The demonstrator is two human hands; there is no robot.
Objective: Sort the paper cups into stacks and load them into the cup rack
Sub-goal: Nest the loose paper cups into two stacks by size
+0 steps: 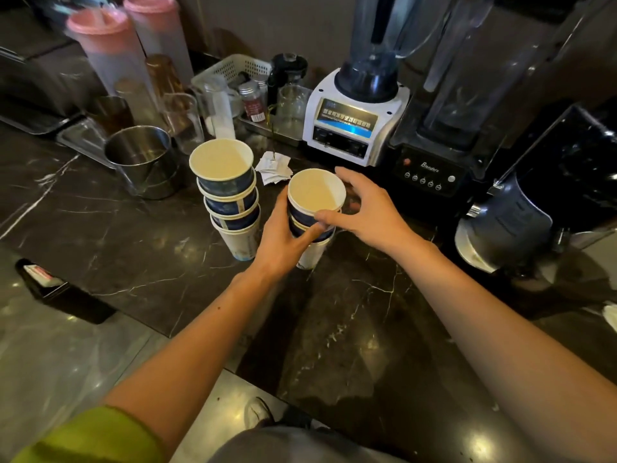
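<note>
Two stacks of blue-and-white paper cups stand on the dark marble counter [140, 248]. The taller stack [230, 198], several cups high, stands free on the left. The shorter stack [315, 208] is to its right. My left hand [283, 238] wraps around the side of the shorter stack. My right hand [364, 208] pinches the rim of its top cup between thumb and fingers. No cup rack is in view.
A steel pot [143, 158] sits left of the taller stack. Behind are glass jars [187, 121], a white basket [233, 68], paper slips [275, 167], a white blender [357, 111], a black blender [444, 135] and a grinder [514, 222] at right.
</note>
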